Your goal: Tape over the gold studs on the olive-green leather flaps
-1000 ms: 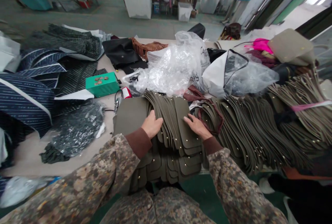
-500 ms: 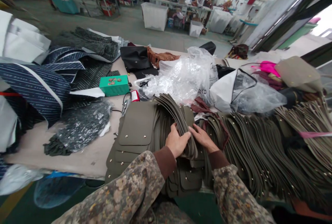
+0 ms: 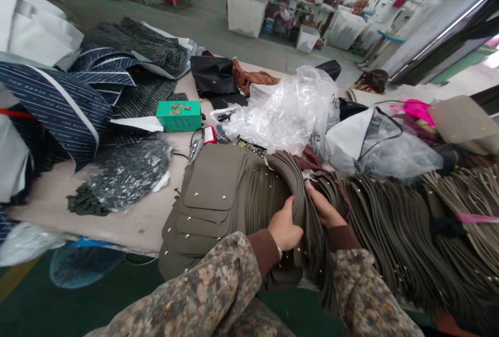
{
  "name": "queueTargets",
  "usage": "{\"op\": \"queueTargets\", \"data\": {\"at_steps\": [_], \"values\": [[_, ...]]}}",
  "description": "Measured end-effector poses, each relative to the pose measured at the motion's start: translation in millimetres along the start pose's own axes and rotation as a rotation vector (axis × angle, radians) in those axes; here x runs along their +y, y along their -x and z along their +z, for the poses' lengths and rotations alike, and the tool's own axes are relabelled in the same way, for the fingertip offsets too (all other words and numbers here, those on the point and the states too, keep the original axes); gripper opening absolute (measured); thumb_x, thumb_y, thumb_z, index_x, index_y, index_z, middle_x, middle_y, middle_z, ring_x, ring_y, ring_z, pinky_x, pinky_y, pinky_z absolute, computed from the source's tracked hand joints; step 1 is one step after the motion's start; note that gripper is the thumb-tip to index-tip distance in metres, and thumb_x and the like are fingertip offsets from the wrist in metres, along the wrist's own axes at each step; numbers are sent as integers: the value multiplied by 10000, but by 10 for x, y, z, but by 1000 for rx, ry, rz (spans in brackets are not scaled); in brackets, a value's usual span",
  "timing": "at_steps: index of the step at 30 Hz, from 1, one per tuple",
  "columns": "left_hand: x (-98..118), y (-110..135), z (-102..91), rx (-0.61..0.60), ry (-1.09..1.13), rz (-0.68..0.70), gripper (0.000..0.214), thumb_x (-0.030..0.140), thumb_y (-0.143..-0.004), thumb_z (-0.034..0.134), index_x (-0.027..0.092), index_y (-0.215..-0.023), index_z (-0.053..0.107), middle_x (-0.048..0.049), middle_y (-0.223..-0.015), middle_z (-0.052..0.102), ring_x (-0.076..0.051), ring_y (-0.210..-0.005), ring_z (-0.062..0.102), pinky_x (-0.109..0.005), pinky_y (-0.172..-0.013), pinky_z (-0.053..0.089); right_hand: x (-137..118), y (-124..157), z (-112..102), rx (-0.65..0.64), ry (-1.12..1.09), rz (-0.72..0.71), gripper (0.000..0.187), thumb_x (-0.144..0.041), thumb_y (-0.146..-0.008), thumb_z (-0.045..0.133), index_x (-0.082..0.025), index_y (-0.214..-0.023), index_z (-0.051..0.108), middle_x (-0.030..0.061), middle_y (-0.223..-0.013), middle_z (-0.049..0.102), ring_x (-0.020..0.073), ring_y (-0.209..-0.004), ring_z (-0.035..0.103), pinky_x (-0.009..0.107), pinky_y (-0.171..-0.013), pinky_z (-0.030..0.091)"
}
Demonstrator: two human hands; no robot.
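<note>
My left hand point(image 3: 285, 228) and my right hand point(image 3: 324, 207) squeeze an upright bundle of olive-green studded leather flaps point(image 3: 300, 191) from both sides. The left fingers curl round its near edge, and the right fingers press its far side. Left of the bundle, more flaps point(image 3: 206, 191) lie flat and fanned toward the table's front edge. To the right, a long row of the same flaps point(image 3: 393, 222) stands on edge. Both arms wear camouflage sleeves with brown cuffs.
A green box point(image 3: 178, 116), a small red item point(image 3: 209, 134) and crumpled clear plastic bags point(image 3: 288, 111) lie behind the flaps. Striped dark fabric point(image 3: 58, 108) and a bagged dark bundle point(image 3: 125, 170) fill the left. White bins point(image 3: 245, 12) stand on the floor beyond.
My hands went from lying flat on the fanned flaps to closing on a bundle and lifting it upright. The flaps at left now lie uncovered. The view shifted right.
</note>
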State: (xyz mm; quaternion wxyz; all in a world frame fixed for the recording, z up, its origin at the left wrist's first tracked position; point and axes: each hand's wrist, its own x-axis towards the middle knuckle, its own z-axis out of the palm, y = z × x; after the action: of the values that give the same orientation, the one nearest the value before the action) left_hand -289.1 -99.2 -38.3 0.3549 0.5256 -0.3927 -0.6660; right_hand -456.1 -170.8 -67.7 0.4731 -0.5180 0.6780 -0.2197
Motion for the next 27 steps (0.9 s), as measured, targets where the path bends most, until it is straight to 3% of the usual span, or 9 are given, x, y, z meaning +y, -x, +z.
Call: {"op": "queueTargets", "data": {"at_steps": [4,7,10,12,16,19,23,27], "values": [[-97,29,57,50,-63,-24,689,82,-663,617,148,-1329,454,-128,-1144,678,-258,-1047,644,-339,-949,467,12,14,12,-15,-28,47,693,-661,-904,430,-182,-1401,494,122,-1365,581,284,-1222,579,449,-984,498],[-47,164,13,85,-129,4,615,167,-704,642,133,-1299,492,-189,-1353,541,-310,-1296,479,-381,-1113,316,23,-7,66,20,-11,63,740,-630,-862,539,-184,-1443,433,121,-1476,460,271,-1326,477,451,-1069,417],[24,455,-119,120,-156,9,704,192,-649,710,137,-1318,499,-179,-1519,365,-307,-1457,230,-355,-1200,121,32,-29,100,35,12,62,790,-650,-843,557,-166,-1453,422,136,-1492,432,269,-1355,438,439,-1130,335],[12,731,-243,183,-94,-80,783,215,-628,746,110,-1353,468,-182,-1558,297,-294,-1480,164,-340,-1211,82,52,-40,108,38,31,54,836,-659,-818,587,-149,-1457,416,148,-1499,419,272,-1372,413,424,-1156,288],[-181,1306,-465,159,123,-375,943,307,-627,793,122,-1440,353,-175,-1562,293,-290,-1457,251,-377,-1204,189,121,-60,116,32,63,36,933,-696,-769,621,-139,-1477,379,151,-1511,398,283,-1383,394,414,-1170,257],[-339,1539,-523,181,246,-612,960,306,-585,829,112,-1412,382,-209,-1552,294,-307,-1428,314,-386,-1174,279,155,-73,111,24,76,28,972,-718,-765,607,-112,-1484,360,162,-1515,388,283,-1382,394,400,-1169,261],[-411,1510,-489,303,309,-809,781,301,-625,820,132,-1305,474,-213,-1514,373,-299,-1400,372,-388,-1165,298,161,-73,98,27,88,29,974,-726,-758,612,-114,-1477,374,164,-1512,393,302,-1381,392,425,-1167,262],[-467,1406,-441,341,405,-811,511,203,-683,765,194,-1145,547,-142,-1479,449,-267,-1392,390,-399,-1156,315,163,-60,97,29,83,17,963,-721,-753,629,-135,-1476,381,156,-1490,430,311,-1365,415,443,-1157,287]]}}
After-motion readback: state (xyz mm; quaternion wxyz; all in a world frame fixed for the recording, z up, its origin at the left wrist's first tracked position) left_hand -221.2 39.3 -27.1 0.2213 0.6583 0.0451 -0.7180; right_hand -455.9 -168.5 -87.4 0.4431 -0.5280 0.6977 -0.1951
